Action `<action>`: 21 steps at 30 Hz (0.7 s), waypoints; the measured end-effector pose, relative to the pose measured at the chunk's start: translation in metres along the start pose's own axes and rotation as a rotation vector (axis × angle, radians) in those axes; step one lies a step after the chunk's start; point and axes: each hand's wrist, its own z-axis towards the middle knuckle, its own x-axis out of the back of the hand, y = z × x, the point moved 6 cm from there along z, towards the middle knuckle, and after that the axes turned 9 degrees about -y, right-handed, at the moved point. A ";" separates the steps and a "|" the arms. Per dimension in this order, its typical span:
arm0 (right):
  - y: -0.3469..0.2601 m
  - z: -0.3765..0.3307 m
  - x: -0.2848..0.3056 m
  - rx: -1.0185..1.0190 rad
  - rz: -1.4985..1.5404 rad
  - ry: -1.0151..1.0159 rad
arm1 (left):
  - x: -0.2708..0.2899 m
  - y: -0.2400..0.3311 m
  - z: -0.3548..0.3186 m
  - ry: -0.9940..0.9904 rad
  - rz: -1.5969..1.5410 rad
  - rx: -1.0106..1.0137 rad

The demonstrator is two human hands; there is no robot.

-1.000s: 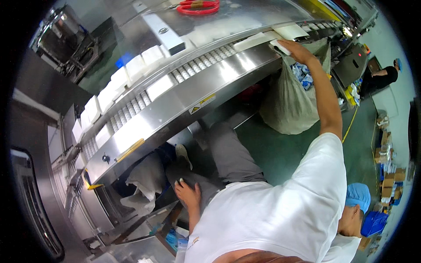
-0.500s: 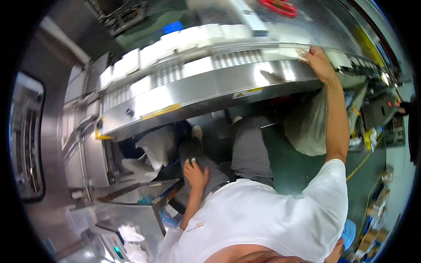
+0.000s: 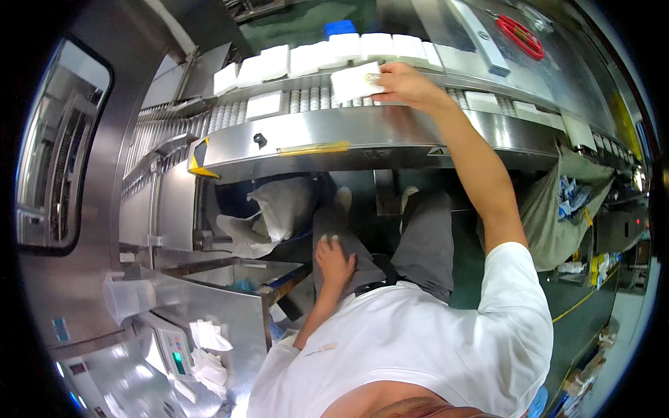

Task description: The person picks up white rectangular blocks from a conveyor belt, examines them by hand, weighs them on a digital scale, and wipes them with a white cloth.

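My right hand [image 3: 404, 85] reaches over the roller conveyor, its fingers closed on the right end of a flat white pack [image 3: 352, 82]. The pack is tilted, held over the rollers [image 3: 304, 101]; part of its right end is hidden by my fingers. Behind it, a row of similar white packs [image 3: 376, 47] stands along the far ledge. Another pack [image 3: 265, 104] lies on the rollers to the left, and one [image 3: 481, 102] lies to the right of my wrist. My left hand [image 3: 334, 263] rests on my left thigh, fingers extended, holding nothing.
The conveyor's steel front rail [image 3: 376, 129] runs across before me. Beyond it lie a metal bar [image 3: 481, 38] and a red-handled tool [image 3: 521, 36]. A cloth sack [image 3: 557, 230] hangs at right. At lower left are a scale [image 3: 171, 348] and crumpled white pieces [image 3: 209, 352].
My right hand has moved left along the conveyor and now holds a white pack above the rollers. The view has shifted; my left hand stays on my thigh.
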 end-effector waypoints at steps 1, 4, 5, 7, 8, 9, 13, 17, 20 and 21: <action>0.009 0.005 0.013 -0.075 -0.055 0.050 | 0.000 0.005 0.004 0.009 -0.027 -0.031; 0.010 -0.023 0.028 0.295 -1.056 0.439 | 0.041 0.041 -0.008 0.047 -0.248 -0.296; 0.001 -0.054 0.018 0.416 -0.900 0.567 | 0.044 0.048 -0.012 -0.123 -0.464 -0.282; -0.026 -0.107 -0.020 0.353 -0.624 0.407 | 0.046 0.065 -0.034 -0.468 -0.737 -0.185; -0.026 -0.136 -0.036 0.287 -0.556 0.307 | 0.049 0.075 -0.045 -0.632 -0.796 -0.125; -0.009 -0.160 -0.050 0.211 -0.367 0.189 | 0.050 0.084 -0.053 -0.800 -0.838 -0.063; 0.104 -0.234 -0.121 0.278 -0.590 -0.182 | 0.078 0.107 -0.055 -0.783 -0.727 -0.141; 0.216 -0.315 -0.169 -0.020 -0.461 -0.602 | 0.071 0.084 -0.067 -0.796 -0.713 0.029; 0.242 -0.347 -0.173 -0.065 -0.208 -0.503 | 0.073 0.083 -0.073 -0.876 -0.744 0.095; 0.239 -0.350 -0.171 -0.071 -0.236 -0.513 | 0.071 0.085 -0.070 -0.889 -0.775 0.122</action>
